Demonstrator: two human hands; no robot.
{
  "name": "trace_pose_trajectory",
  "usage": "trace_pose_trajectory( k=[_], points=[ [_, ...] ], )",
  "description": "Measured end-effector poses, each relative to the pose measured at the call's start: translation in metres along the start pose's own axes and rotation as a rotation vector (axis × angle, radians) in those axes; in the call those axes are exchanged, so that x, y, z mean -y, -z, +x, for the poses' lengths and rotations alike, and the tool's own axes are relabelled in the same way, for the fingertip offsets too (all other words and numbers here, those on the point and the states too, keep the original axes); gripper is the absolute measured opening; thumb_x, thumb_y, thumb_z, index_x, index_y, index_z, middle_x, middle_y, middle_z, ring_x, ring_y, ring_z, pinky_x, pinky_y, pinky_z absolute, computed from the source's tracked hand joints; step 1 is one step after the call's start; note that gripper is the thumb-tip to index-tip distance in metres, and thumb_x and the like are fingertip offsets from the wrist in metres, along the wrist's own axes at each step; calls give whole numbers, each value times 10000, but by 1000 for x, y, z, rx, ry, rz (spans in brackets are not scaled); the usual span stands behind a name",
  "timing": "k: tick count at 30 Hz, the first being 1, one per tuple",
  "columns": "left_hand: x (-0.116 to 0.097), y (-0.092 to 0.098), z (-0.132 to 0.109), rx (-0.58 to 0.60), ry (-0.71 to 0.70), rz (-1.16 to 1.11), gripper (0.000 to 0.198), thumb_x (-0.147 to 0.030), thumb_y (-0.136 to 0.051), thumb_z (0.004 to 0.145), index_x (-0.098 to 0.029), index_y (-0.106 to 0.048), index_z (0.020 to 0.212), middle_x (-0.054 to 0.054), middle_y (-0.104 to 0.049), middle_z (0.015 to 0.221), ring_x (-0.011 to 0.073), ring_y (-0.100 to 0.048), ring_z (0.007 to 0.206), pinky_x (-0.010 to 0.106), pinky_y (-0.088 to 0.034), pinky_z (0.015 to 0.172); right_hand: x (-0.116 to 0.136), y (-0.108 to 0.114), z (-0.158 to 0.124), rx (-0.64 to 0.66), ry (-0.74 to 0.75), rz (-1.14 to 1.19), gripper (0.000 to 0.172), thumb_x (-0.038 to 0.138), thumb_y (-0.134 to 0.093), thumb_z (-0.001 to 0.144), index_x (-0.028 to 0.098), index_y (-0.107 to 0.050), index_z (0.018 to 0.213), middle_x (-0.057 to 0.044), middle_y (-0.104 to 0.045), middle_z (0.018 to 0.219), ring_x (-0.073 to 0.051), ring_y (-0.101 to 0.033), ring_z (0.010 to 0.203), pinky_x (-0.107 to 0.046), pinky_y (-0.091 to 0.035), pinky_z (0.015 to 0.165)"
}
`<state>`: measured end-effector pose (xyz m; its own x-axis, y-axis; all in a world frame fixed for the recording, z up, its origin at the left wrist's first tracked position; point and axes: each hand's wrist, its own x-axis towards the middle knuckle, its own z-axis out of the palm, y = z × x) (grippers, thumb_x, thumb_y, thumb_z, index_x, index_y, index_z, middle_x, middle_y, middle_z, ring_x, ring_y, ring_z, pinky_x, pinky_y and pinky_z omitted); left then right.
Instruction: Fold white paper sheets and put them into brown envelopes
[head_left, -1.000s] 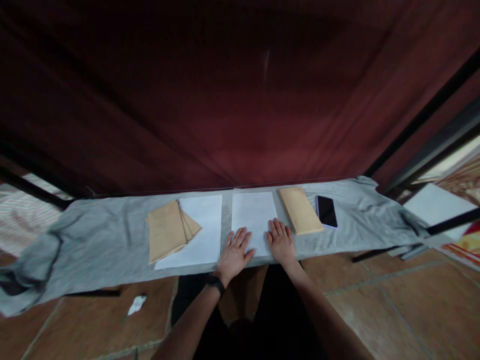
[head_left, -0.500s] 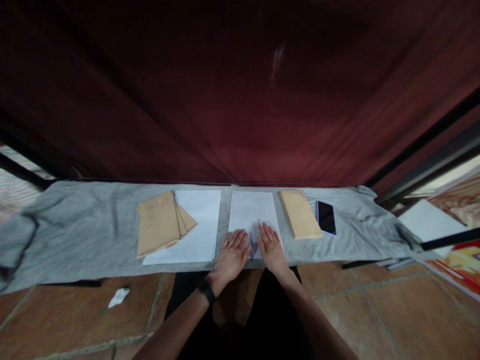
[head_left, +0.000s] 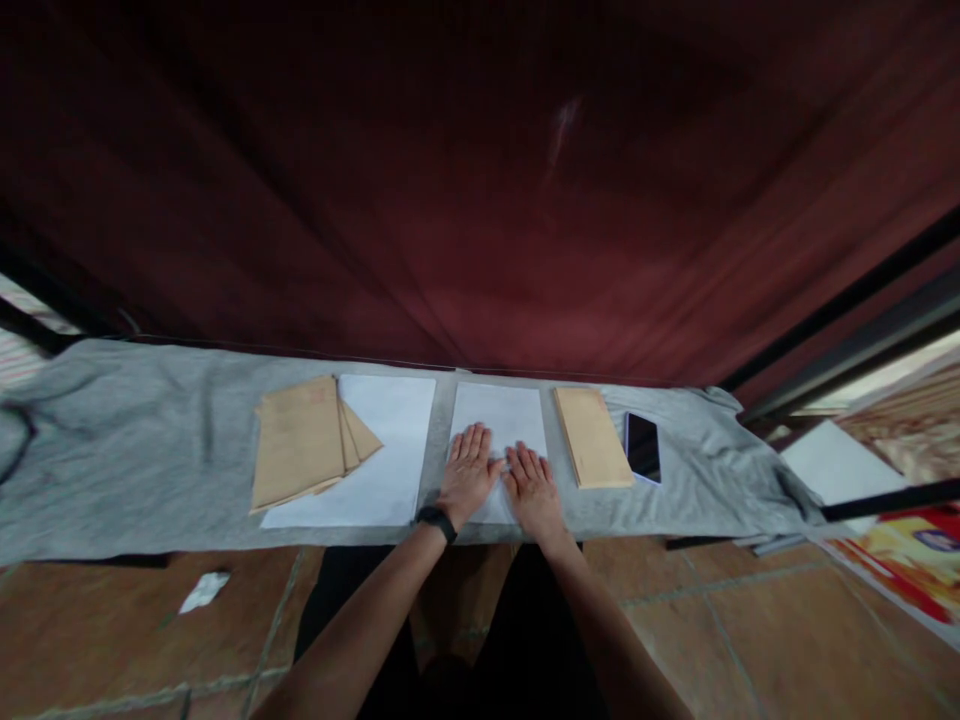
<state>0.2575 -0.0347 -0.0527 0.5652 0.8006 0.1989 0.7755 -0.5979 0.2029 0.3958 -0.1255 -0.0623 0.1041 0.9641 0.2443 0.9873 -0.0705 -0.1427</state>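
The left hand (head_left: 466, 475) lies flat, its fingers straight and nearly together, thumb out towards the right hand (head_left: 534, 495), whose fingers are a little apart; neither clamps anything. Both palms face down on the white sheet (head_left: 499, 405), at the lower centre of the frame; whether it is one leaf or several, I cannot tell. Uneven pressure could skew or wrinkle it, I judge, since the grey cloth (head_left: 187, 450) beneath is soft and already rumpled at both ends. A sideways sweep of the right hand could nudge the brown envelope stack (head_left: 594, 440), right of centre, into the phone (head_left: 643, 447) just beside it. At centre left, the fanned brown envelopes (head_left: 300, 440) overlap another white sheet (head_left: 394, 430), so a pull on that paper might drag them along.

Compared with half a second ago, the left hand sits higher on the middle sheet, its fingertips now above the right hand's. The paper between the hands looks flatter, and the envelopes and phone appear farther left as the view shifts.
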Motion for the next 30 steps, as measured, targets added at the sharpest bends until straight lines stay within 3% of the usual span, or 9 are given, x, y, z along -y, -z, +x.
trace_pose_trajectory(
  k=[7,30],
  points=[
    [5,-2,-17,-44,64,42,674,-486,-299,1025,-62,-331,1548,160,-321,1618,264,-223,1533,461,-153,1259,-3,2,-2,12,-50,-29,523,360,-359,1058,233,-346,1565,-107,-340,1620,-264,-339,1485,-488,-261,1196],
    [1,4,-24,-112,36,7,612,-391,-412,991,-85,-394,1520,184,-361,1595,304,-308,1500,510,-246,1223,1,3,-5,23,-74,-37,512,351,-399,1044,245,-389,1544,-81,-377,1607,-257,-346,1484,-481,-267,1204]
  ],
)
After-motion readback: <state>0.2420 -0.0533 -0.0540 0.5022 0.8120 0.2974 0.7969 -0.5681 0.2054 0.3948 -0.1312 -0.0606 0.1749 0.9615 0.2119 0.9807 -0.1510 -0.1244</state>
